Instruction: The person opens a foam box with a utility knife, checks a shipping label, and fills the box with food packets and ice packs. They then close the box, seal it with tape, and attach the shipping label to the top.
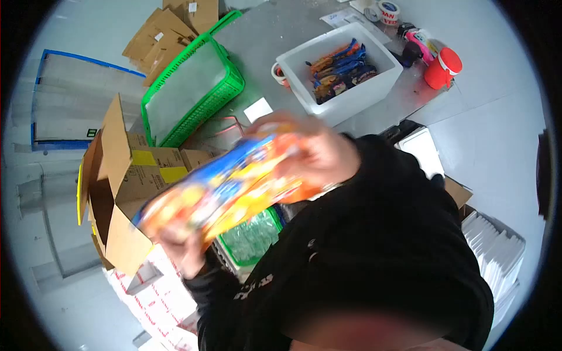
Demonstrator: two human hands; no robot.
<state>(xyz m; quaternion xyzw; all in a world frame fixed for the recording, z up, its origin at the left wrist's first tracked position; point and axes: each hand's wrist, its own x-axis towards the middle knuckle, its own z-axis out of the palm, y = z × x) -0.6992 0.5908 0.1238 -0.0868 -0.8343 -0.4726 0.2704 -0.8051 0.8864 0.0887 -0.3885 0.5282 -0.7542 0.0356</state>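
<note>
I've got the blurred orange-blue snack packet [228, 187] midair beside the open cardboard box [123, 175], left hand [181, 251] pinching its lower end, right hand [319, 153] its top. Likely light, crinkly, slippery film; grip the ends, don't crush.

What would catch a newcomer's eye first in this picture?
The blurred orange-and-blue packet in the middle, gripped by the left hand at its lower end and the right hand at its upper end. Beyond it are a green basket, upper left, and a white bin of snack packs, upper right.
</note>
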